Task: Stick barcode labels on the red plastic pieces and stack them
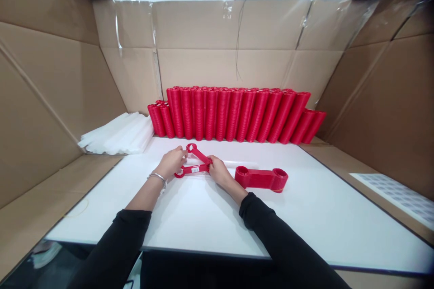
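My right hand (219, 171) grips red plastic pieces with ringed ends at their right side. They fan out to the left in a V: an upper red piece (200, 155) and a lower red piece with a white barcode label (195, 169). My left hand (172, 163) is at the left ends of the V, its fingers bent together beside the rings; what they pinch is hidden. Beneath and behind the pieces lies a clear plastic sleeve (237, 164). Right of my right hand, a stack of the same red pieces (260, 179) lies on the white table (203, 221).
Tall stacks of red pieces (230, 115) line the back of the table. White plastic sleeves (118, 134) are piled at the back left. A sheet of printed labels (396, 196) lies at the right. Cardboard walls (203, 27) enclose the back and sides.
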Demonstrator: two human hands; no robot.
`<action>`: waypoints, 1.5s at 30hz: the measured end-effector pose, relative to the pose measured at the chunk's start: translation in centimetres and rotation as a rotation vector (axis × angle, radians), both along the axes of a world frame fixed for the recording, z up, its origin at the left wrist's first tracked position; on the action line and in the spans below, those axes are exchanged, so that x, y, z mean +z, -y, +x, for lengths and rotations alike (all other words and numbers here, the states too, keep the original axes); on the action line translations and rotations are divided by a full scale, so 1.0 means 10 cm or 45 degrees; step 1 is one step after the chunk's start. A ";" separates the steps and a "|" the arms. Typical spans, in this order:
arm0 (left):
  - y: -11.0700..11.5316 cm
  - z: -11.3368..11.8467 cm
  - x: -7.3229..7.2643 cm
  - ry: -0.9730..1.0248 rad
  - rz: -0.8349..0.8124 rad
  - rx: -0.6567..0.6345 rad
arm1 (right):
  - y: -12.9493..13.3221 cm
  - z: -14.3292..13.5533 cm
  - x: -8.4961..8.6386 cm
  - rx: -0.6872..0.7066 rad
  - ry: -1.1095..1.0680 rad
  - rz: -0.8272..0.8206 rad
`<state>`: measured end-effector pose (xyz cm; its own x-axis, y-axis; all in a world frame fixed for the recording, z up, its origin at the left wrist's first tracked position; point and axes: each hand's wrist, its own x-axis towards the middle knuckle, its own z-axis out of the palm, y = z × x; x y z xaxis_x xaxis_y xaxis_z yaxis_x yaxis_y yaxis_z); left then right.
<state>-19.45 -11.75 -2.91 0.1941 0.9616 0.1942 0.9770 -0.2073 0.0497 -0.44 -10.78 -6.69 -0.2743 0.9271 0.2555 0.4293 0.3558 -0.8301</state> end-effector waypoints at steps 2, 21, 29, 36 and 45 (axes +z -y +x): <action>-0.01 -0.01 -0.01 0.017 -0.001 -0.028 | 0.00 0.00 0.02 -0.007 0.021 -0.022; 0.09 0.12 0.16 1.407 -0.338 -0.192 | 0.07 -0.05 -0.02 0.162 -0.246 0.267; 0.08 0.13 0.16 1.484 -0.335 -0.133 | 0.13 -0.06 0.02 0.167 -0.282 0.218; 0.01 0.12 0.09 1.481 -0.316 -0.115 | 0.14 -0.07 0.04 0.181 -0.293 0.183; 0.02 0.15 0.09 1.372 -0.238 -0.087 | 0.16 -0.07 0.06 0.190 -0.299 0.197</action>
<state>-17.92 -11.92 -2.00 0.0640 0.9872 0.1463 0.3890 -0.1597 0.9073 -1.12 -12.40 -6.09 -0.3210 0.8264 0.4627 0.1663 0.5301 -0.8315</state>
